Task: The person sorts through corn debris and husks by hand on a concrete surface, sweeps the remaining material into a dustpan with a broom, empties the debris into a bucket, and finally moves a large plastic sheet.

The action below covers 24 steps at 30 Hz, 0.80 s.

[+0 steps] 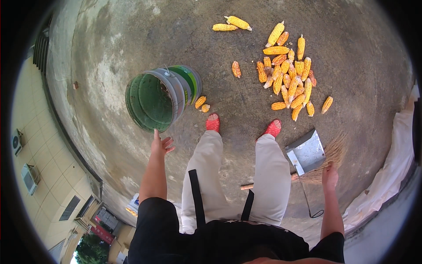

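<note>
Cobs (pixel 293 88) on concrete (pixel 220 57), none seen in bucket (pixel 176 90); looks early, we judge
We find the heap ahead of the right foot (pixel 272 127), strays (pixel 236 69) apart, two by the bucket; left hand (pixel 162 143) at its rim, fingers spread, contact unclear; right hand (pixel 330 176) by broom (pixel 336 152), fingers curled, whether gripping we cannot tell

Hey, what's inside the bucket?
In the bucket, I see the green inner wall with dark marks, nothing else clearly. Its near side covers the rest, so I can't tell what's there.
</note>
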Each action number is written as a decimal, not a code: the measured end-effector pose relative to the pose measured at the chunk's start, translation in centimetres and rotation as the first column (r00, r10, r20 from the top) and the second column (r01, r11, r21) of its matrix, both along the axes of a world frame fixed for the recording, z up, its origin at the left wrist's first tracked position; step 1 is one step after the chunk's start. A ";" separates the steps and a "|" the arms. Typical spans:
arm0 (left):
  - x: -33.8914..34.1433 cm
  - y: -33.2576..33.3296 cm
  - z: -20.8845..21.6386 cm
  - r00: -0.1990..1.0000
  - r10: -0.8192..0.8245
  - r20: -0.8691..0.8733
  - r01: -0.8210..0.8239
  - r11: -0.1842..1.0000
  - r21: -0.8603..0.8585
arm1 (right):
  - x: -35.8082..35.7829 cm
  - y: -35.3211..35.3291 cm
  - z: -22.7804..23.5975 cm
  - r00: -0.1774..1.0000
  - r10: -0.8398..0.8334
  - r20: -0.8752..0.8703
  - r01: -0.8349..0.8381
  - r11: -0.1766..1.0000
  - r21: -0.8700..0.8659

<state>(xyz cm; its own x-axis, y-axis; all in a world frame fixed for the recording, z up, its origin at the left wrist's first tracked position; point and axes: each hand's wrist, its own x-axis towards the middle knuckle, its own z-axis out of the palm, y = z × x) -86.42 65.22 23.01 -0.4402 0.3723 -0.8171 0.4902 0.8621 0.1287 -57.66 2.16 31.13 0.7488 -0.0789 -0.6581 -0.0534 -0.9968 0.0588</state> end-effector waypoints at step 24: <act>4.1 6.0 -2.1 0.812 -0.361 0.460 0.083 0.850 0.521 | 4.1 43.9 -32.4 0.703 0.652 0.284 -0.647 0.421 0.635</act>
<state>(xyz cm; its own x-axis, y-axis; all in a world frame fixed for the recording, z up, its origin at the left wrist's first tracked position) -82.37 71.21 20.90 0.1463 0.7892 -0.5964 0.3951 0.5061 0.7667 -53.60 46.07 -1.23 0.3838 0.8699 -0.3098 0.6252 -0.4916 -0.6062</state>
